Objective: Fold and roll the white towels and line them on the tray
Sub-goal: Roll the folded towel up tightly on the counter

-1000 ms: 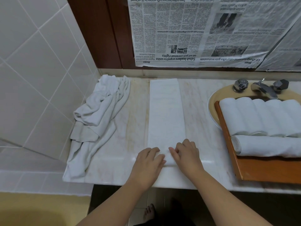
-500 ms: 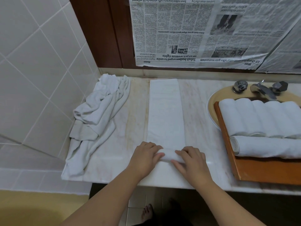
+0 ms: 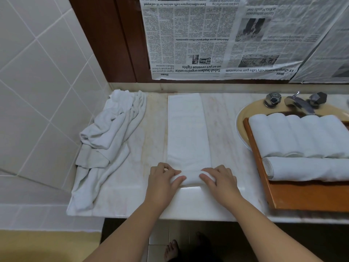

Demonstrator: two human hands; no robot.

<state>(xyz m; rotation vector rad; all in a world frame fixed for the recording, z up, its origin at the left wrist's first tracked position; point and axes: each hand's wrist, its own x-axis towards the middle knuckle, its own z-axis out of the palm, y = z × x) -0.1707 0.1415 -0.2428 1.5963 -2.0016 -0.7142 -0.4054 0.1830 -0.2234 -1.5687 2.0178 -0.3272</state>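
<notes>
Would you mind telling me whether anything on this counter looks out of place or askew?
One rolled towel lies crosswise on the wooden tray, at right angles to the row of rolls behind it. The newspaper on the wall hangs upside down.

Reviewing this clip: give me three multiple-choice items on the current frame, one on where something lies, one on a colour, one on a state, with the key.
1. Where does the crumpled towel pile lie?
A. On the tray
B. At the counter's left end, by the tiled wall
C. On the floor

2. What colour is the tray?
A. Orange-brown
B. Blue
C. White

3. How far rolled is the folded towel?
A. Fully
B. Only its near end
C. Not at all

Key: 1 B, the pile sits beside the tiles. 2 A, bare wood shows. 3 B, the left hand and right hand grip a small roll; the rest lies flat.
</notes>
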